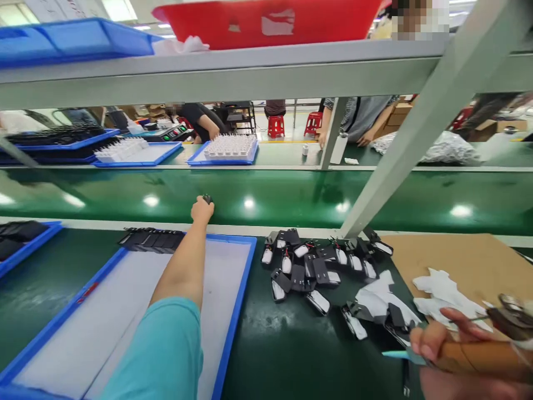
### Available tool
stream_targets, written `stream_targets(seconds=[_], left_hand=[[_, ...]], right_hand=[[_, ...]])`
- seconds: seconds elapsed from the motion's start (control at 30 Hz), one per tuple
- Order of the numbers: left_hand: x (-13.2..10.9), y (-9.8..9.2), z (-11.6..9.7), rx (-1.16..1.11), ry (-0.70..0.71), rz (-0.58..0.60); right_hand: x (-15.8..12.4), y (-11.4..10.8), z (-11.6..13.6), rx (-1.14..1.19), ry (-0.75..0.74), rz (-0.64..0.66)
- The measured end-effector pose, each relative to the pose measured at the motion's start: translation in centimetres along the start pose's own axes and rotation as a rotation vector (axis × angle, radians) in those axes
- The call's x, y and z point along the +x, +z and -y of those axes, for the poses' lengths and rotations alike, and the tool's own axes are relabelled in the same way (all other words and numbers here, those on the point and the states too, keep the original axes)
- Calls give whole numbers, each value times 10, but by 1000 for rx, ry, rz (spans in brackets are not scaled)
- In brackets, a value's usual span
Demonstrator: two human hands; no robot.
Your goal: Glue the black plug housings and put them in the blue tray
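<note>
My left hand (202, 211) reaches far forward over the green belt, its fingers closed on a small black part (207, 199) mostly hidden by them. Below that arm lies a blue-rimmed tray (233, 328) with a white lining, and black flat pieces (154, 240) line up along its far end. At the lower right, my right hand (435, 341) is closed around a light-blue pointed tool (402, 355); motion and overlap blur the rest of it. Several small black cases with white packs (320, 272) lie between the hands, some showing red wires.
A slanted metal post (416, 128) and a shelf edge (250, 80) cross the view. White wipes (453, 294) lie on brown cardboard (470, 250) at right. Another blue tray (25, 253) stands at left. Co-workers (362, 119) sit beyond the belt (283, 194).
</note>
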State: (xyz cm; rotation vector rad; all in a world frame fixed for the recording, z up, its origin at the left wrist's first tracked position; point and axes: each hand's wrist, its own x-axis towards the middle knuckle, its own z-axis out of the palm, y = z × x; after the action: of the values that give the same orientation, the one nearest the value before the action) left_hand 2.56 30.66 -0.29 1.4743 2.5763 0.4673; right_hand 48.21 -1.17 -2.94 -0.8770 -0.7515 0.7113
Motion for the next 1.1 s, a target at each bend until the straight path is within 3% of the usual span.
stream_targets(seconds=[0.1,0.2,0.27,0.37,0.43,0.5,0.57,0.6,0.73,0.87,1.1], left_hand=[[-11,-19,-4,-36,75,8],[-43,-57,-2,-89,205,11],[-84,-84,6,-115,268,-5],[-178,-104,22,-239,507,12],[-249,-95,29,-299,647,156],[-310,-71,30,-290,693,344],[-351,-42,26,-246,683,531],[-364,-28,24,-240,677,570],[-383,3,15,-278,630,537],[-386,14,4,-384,625,496],[-390,25,-10,-505,677,591]], right_hand=[[1,15,11,31,9,3],[3,17,15,44,-6,56],[3,17,16,64,-20,90],[3,18,18,94,-12,135],[4,18,20,118,-11,163],[5,18,22,144,-15,191],[5,17,23,169,-20,223],[5,17,24,179,-20,236],[1,19,28,182,-16,251],[-2,20,29,187,-24,262],[-3,23,26,225,-35,295]])
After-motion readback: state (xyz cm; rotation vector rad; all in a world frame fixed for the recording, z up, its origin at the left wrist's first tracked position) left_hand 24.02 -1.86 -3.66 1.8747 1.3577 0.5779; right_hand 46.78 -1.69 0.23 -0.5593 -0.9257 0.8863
